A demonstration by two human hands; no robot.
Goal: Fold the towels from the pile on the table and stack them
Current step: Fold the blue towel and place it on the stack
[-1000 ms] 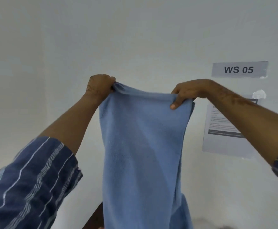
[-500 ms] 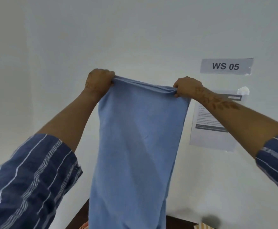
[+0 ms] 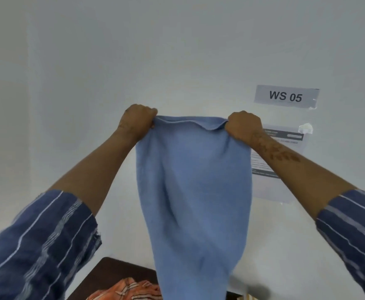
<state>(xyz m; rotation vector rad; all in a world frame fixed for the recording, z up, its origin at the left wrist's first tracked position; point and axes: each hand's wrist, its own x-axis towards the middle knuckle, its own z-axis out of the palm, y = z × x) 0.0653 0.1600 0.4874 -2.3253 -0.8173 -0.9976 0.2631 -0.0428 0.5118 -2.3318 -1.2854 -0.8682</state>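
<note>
A light blue towel hangs in the air in front of the wall, held up by its top edge. My left hand grips the top left corner in a fist. The top right corner is gripped by my right hand. The cloth hangs long and narrows toward the bottom, where it leaves the frame. Below it, an orange striped towel lies crumpled on the dark brown table.
A pale wall fills the view. A "WS 05" label and a printed sheet are taped to the wall at the right, behind my right forearm. My striped blue sleeves fill both lower corners.
The view has tilted down, bringing the table and the orange towel into sight. My right hand shifted from pinching the top edge to a full grip on the corner.
</note>
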